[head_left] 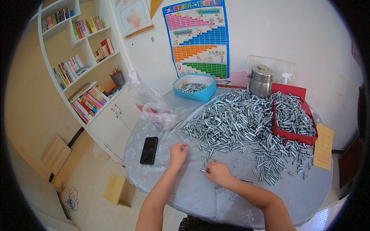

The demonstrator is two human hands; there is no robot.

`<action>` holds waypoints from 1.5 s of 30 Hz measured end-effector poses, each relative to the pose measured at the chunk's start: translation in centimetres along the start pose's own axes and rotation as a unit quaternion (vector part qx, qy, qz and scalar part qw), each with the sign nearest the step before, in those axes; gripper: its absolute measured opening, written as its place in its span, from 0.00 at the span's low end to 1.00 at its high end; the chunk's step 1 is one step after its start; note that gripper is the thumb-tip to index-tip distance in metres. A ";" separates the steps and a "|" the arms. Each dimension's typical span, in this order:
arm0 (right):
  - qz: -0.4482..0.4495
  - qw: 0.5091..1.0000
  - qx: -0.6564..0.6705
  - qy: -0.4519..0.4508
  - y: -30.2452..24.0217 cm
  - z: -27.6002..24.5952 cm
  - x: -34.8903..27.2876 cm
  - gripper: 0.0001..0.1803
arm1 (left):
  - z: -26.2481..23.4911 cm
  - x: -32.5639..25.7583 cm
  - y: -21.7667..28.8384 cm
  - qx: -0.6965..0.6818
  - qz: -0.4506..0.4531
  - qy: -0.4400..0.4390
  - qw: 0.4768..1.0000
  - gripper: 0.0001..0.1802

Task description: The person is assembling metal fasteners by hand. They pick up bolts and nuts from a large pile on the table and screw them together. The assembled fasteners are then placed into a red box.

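Observation:
My right hand (pixel 218 173) is closed near the front of the table, its fingertips pinching a small silver bolt (pixel 203 170). To its left, my left hand (pixel 178 154) hovers with curled fingers just above the cloth; whether anything is between them is hidden. Beyond both hands spreads a large heap of silver bolts (pixel 227 119), some with sleeves on them. Small nuts and washers (pixel 236 161) lie scattered right of my right hand. One loose bolt (pixel 246 180) rests by my right wrist.
A red box (pixel 295 137) full of metal pieces stands at the right, beside a steel canister (pixel 261 81). At the back is a blue box (pixel 196 94) with more pieces. A black phone (pixel 149 150) and clear plastic bag (pixel 148 96) lie left on the grey tablecloth (pixel 192 196).

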State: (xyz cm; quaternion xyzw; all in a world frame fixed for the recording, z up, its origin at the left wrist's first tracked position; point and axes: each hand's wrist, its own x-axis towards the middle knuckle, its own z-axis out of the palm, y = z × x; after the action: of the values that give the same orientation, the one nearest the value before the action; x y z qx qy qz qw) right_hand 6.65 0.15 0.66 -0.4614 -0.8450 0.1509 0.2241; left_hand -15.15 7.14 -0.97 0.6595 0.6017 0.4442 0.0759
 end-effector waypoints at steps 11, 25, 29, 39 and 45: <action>0.200 0.841 0.485 0.130 4.8 -5.5 -2.4 0.06 | 2.9 4.4 1.4 0.070 0.138 -0.005 0.988 0.07; 0.174 0.821 0.515 0.173 5.3 -5.3 -2.7 0.08 | 2.9 7.7 1.2 0.251 0.270 -0.113 0.923 0.04; 0.197 0.808 0.527 0.174 5.0 -5.9 -2.6 0.09 | 2.7 7.3 0.7 0.262 0.324 -0.129 0.900 0.06; 0.149 0.759 0.612 0.167 4.5 -5.9 -2.7 0.20 | 0.5 -2.7 7.1 -0.116 0.077 -0.133 0.981 0.11; 0.103 0.765 0.617 0.155 2.2 -4.7 -3.1 0.20 | -1.2 -6.8 10.8 -0.228 -0.003 -0.214 0.950 0.12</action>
State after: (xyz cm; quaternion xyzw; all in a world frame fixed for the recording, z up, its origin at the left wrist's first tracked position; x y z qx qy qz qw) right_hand 12.10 -1.10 2.90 -0.3249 -0.4710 0.5883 0.5714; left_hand -7.29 -2.12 3.25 0.7023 0.4559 0.4178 0.3526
